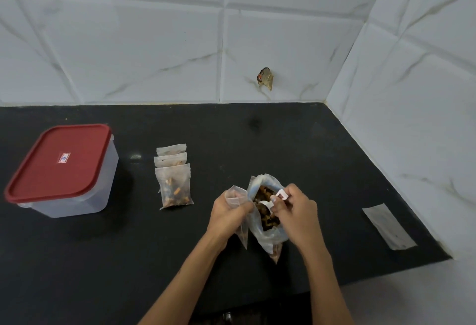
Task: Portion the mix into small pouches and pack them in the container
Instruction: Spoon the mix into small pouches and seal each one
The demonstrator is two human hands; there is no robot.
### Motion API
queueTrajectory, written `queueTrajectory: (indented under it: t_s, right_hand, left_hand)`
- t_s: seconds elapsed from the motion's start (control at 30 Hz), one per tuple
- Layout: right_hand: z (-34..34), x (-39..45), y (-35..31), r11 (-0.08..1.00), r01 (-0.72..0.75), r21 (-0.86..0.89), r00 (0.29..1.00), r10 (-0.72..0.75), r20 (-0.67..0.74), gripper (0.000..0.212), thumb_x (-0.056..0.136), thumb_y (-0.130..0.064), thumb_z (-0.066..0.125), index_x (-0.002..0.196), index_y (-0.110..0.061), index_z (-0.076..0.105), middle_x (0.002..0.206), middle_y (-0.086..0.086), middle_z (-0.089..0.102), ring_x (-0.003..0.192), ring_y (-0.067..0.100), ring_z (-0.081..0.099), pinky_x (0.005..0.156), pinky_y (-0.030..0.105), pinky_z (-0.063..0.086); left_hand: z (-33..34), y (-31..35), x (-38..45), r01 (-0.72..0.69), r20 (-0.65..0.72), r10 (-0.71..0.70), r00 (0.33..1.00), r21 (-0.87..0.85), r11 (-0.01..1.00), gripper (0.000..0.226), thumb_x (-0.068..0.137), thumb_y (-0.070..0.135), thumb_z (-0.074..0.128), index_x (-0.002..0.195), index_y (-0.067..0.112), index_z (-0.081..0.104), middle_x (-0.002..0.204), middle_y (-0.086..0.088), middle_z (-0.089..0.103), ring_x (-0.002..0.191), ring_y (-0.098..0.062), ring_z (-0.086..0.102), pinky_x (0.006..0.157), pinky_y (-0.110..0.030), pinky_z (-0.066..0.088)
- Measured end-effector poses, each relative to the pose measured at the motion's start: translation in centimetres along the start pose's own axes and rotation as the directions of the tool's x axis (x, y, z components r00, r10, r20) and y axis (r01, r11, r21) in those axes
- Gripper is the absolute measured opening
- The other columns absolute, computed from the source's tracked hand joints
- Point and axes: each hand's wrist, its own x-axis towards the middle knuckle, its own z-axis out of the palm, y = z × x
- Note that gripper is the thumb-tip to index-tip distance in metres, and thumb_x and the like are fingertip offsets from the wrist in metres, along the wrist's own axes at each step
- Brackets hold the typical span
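Observation:
A large clear bag of brown mix [266, 232] stands open on the black counter, near the middle. My right hand [296, 211] grips a white scoop [271, 202] whose bowl is down in the mix. Just left of the bag, my left hand [228, 215] holds a small empty clear pouch [235, 194] upright by its mouth. Three filled pouches [175, 185] lie overlapping further left. A clear container with a red lid [60, 159] sits shut at the far left.
A flat stack of empty pouches [389, 226] lies at the right, close to the tiled side wall. The counter's front edge [360, 281] runs just below my forearms. A tiled back wall bounds the far side.

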Motion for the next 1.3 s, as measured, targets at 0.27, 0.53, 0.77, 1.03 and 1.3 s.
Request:
queueTrajectory:
  t_s: [0.27,0.53,0.77,1.03,1.3]
  right_hand:
    - [0.3,0.0,-1.2,0.972,-0.099,-0.213,0.983,0.062,-0.175,0.009,0.092,-0.020,0.056,0.090,-0.012,0.053,0.071,-0.003,0.054,0.058,0.006,0.052,0.048,0.014,0.036]
    - [1.5,0.0,-0.2,0.962,-0.266,0.061,0.933,0.273,-0.234,0.010,0.089,-0.018,0.059,0.082,-0.014,0.054,0.079,0.005,0.065,0.071,0.017,0.066,0.069,0.037,0.058]
    - [1.3,0.2,0.6,0.609,-0.471,0.638,0.813,0.580,0.047,0.005,0.092,-0.006,0.058,0.088,-0.005,0.056,0.079,0.019,0.070,0.067,0.022,0.073,0.061,0.029,0.060]
    - [1.6,0.3,0.7,0.302,-0.481,0.823,0.750,0.628,0.208,0.009,0.093,0.003,0.055,0.085,0.006,0.056,0.082,0.028,0.065,0.072,0.030,0.068,0.056,0.030,0.060]
    - [1.1,0.4,0.8,0.247,-0.530,0.811,0.721,0.634,0.279,0.007,0.093,0.004,0.053,0.086,0.006,0.054,0.085,0.030,0.063,0.075,0.031,0.066,0.080,0.038,0.053]
  left_hand:
    - [0.8,-0.4,-0.5,0.088,-0.048,-0.091,0.995,-0.047,0.995,0.037,0.070,0.022,0.082,0.102,0.013,0.066,0.092,-0.004,0.072,0.086,-0.013,0.070,0.066,-0.025,0.056]
    - [0.9,-0.6,-0.4,0.075,-0.019,-0.076,0.997,-0.045,0.996,0.020,0.072,-0.002,0.068,0.081,0.014,0.060,0.077,0.001,0.063,0.073,-0.010,0.063,0.058,-0.021,0.048]
    - [0.8,-0.6,-0.1,0.018,0.027,-0.017,0.999,-0.041,0.999,0.028,0.071,-0.008,0.064,0.066,0.018,0.054,0.067,0.006,0.058,0.064,-0.003,0.058,0.056,-0.020,0.046]
    - [0.4,-0.7,-0.1,0.010,0.036,-0.010,0.999,0.012,1.000,0.024,0.072,0.000,0.067,0.090,0.014,0.060,0.084,-0.003,0.063,0.081,-0.016,0.064,0.067,-0.028,0.052]
    - [0.5,-0.2,-0.2,0.011,0.010,-0.012,1.000,0.051,0.999,0.028,0.073,0.002,0.070,0.097,0.014,0.060,0.088,-0.003,0.064,0.080,-0.013,0.064,0.061,-0.021,0.050]
